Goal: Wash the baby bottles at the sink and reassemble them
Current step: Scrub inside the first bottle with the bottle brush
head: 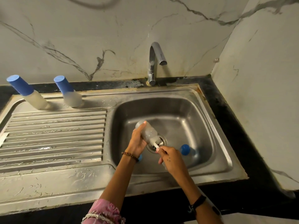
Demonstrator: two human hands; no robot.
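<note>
My left hand grips a clear baby bottle body, held tilted over the drain with its mouth toward me. My right hand pinches the white handle of a bottle brush, whose head is inside the bottle. A blue bottle part lies on the sink floor to the right of the drain. Another blue piece peeks out from under my left wrist. Two capped bottles with blue caps stand on the drainboard's back edge, the left bottle and the right bottle.
The steel sink basin has a drain at its middle. A chrome tap stands behind it with no water running. The ribbed drainboard lies to the left. Marble walls close the back and right.
</note>
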